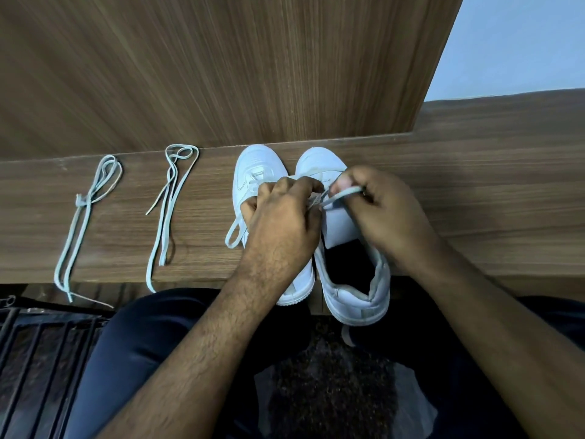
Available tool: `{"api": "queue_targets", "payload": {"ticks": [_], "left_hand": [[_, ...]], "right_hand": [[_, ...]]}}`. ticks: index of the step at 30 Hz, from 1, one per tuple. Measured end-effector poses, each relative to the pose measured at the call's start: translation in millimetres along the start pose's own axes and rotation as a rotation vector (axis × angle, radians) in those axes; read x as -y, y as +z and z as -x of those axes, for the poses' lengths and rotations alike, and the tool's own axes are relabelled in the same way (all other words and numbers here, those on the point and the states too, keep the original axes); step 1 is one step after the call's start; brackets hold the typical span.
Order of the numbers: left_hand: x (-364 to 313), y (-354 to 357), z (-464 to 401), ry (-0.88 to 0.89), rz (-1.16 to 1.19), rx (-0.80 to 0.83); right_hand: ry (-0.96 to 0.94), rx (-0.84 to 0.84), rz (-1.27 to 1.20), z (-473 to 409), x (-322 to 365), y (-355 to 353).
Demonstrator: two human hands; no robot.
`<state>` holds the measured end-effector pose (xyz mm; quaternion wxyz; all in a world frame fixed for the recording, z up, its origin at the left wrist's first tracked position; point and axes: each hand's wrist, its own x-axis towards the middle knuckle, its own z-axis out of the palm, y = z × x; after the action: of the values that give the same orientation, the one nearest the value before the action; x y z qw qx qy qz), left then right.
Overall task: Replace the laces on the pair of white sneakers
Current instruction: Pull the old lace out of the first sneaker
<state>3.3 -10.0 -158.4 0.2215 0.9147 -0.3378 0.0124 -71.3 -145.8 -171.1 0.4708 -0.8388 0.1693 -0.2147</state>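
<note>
Unlacing the right sneaker point(354, 274) on the wooden ledge point(474, 191).

Both sneakers stand side by side, toes to the back panel; the left sneaker point(256, 172) remains laced, one loop hanging off its side. The left hand point(285, 217) pinches the lace point(343, 195) at the eyelets, fingers curled tight; the right hand point(383, 210) grips the free stretch, closed round it. Likely risks: a hard pull may drag the unheld shoe, whose heel overhangs the edge, off the ledge; the lace may snag in an eyelet. Two loose laces point(164, 213) lie well apart at left, which are old or new cannot be told.
</note>
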Motion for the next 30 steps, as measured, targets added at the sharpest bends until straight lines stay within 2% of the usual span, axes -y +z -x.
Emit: {"api": "queue_targets", "payload": {"ticks": [2, 3, 5, 6, 8, 10, 12, 13, 15, 18, 20, 24, 26, 27, 28, 30], "left_hand": [[0, 0, 0, -0.009, 0.000, 0.008], [-1, -1, -1, -0.019, 0.005, 0.005], [-1, -1, 0, -0.047, 0.003, -0.003], [-1, 0, 0, -0.063, -0.007, -0.007], [0, 0, 0, -0.098, -0.026, -0.007], [1, -1, 0, -0.132, -0.024, 0.003], [3, -1, -2, -0.158, 0.013, 0.006], [3, -1, -3, -0.171, 0.041, 0.002], [4, 0, -5, -0.185, 0.098, -0.012], [7, 3, -6, -0.171, 0.152, -0.013], [7, 1, -7, -0.187, 0.159, 0.006], [4, -1, -5, -0.187, 0.085, 0.027], [3, -2, -4, -0.188, 0.060, 0.033], [3, -2, -4, -0.188, 0.059, 0.030], [3, -2, -4, -0.193, 0.062, 0.026], [3, -1, -4, -0.196, 0.057, 0.025]], "right_hand": [[0.171, 0.000, -0.420, -1, 13, -4], [0.244, 0.017, -0.549, -1, 19, -4], [0.357, 0.020, -0.648, 1, 23, -6], [0.373, 0.003, -0.605, 1, 25, -8], [0.264, 0.011, -0.307, 2, 27, -12], [0.055, 0.114, 0.198, 5, 28, -13], [-0.036, 0.200, 0.615, 11, 26, -6], [-0.042, 0.202, 0.730, 12, 23, -2], [-0.075, 0.158, 0.780, 12, 12, 5], [-0.137, 0.077, 0.595, 6, -5, 7], [-0.130, 0.059, 0.339, 3, -8, 9], [0.066, -0.011, -0.654, 1, 18, 4], [0.164, -0.035, -0.915, 1, 30, -2], [0.162, -0.065, -0.904, 2, 34, -5], [0.118, -0.090, -0.764, 3, 34, -8], [-0.069, -0.088, -0.196, 3, 26, -10]]}}
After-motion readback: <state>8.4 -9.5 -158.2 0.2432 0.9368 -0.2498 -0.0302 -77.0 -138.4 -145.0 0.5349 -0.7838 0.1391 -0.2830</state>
